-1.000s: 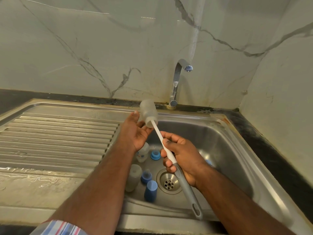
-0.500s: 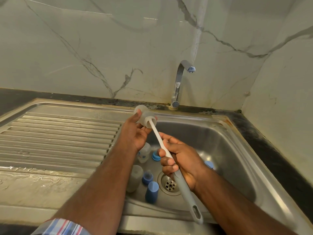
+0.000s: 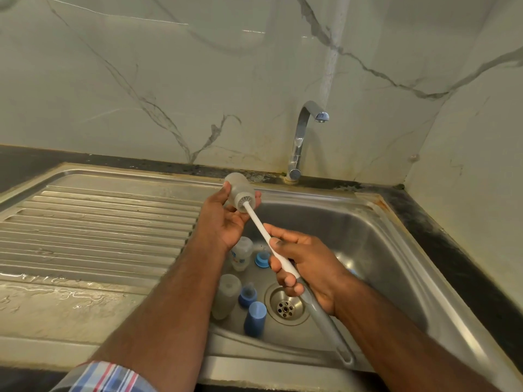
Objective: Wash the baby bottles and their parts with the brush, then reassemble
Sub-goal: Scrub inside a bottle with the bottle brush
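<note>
Basin floor (image 3: pixel 353 250) bare at 3 o'clock of drain (image 3: pixel 285 306); room there for hand. Crowded at 9 to 12 o'clock of drain: frosted bottle (image 3: pixel 226 298), blue nipple ring (image 3: pixel 248 295), blue cap (image 3: pixel 255 318), printed bottle (image 3: pixel 241 254), blue collar (image 3: pixel 262 260). Tap (image 3: pixel 300 137) overhangs back rim at 12. Ribbed drainboard (image 3: pixel 99 222) open at 9. Brush handle (image 3: pixel 325 329) slants across front of basin.

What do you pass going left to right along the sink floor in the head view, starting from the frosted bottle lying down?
Frosted bottle lying on its side → blue teat ring → blue cap standing upright → drain → brush handle gripped in the right hand.
</note>
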The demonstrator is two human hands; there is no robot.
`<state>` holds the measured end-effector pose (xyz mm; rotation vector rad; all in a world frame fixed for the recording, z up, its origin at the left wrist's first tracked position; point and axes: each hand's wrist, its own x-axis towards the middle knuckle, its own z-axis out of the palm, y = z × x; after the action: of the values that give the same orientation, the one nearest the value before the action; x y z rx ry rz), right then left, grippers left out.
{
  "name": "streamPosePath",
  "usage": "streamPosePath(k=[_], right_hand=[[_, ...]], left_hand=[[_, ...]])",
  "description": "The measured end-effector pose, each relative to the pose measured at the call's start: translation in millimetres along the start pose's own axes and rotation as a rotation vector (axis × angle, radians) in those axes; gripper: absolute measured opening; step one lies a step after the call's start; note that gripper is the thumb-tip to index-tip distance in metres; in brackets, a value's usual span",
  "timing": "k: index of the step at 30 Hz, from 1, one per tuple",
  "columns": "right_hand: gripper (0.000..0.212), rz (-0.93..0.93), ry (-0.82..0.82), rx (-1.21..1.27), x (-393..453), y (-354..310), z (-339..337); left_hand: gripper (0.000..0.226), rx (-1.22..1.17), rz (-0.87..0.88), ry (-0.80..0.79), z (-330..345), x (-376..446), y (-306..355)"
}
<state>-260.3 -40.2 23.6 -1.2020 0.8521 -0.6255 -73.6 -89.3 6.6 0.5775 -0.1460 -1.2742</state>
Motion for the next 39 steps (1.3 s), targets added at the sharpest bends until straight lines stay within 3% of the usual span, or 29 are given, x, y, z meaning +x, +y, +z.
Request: streamPosePath(k=[5,7,9,12,14,20,24,28,32,34,39], right_hand=[[0.039,-0.139,0.181,-0.794,4,0,-11],[0.039,-0.182,0.24,-0.964,6,2,-11],[0.039,-0.186,0.242,-0.769,5,2,-7],[0.036,-0.05,0.155,-0.189,0,-1,-2],[0.036,-0.025,0.095,-0.177,-1,-1,-4],[0.046,-0.268,0.308,-1.296,6,3,-17],[0.07,-0.255,0.376,-1.663,-1,0,-12],[0.069,-0.251,0.362,-1.668,3,4,-5],[0.047,-0.19,0.217,-1.067,13,3,-17],[0.042,-0.206,0.224,-0.921,10,1,-22],[0.059,-0.275,0.387,-1.436,15,12,-13]], left_hand=[[0.047,0.086,0.011,0.043,-4,2,-2],[0.052,0.1,0.021,0.046,-5,2,-4],[0.053,0.115,0.02,0.034,-4,1,-4],[0.054,0.121,0.02,0.028,-5,0,-4],[0.05,0.157,0.041,0.023,-5,-1,-3],[0.051,0.278,0.139,0.054,-3,-1,-6],[0.051,0.312,0.17,0.069,-1,-3,-9],[0.053,0.353,0.195,0.044,-1,-4,-9],[0.056,0.368,0.193,0.038,-3,-4,-12],[0.056,0.358,0.185,0.025,-3,-4,-13],[0.055,0.348,0.174,0.014,0,-4,-15]])
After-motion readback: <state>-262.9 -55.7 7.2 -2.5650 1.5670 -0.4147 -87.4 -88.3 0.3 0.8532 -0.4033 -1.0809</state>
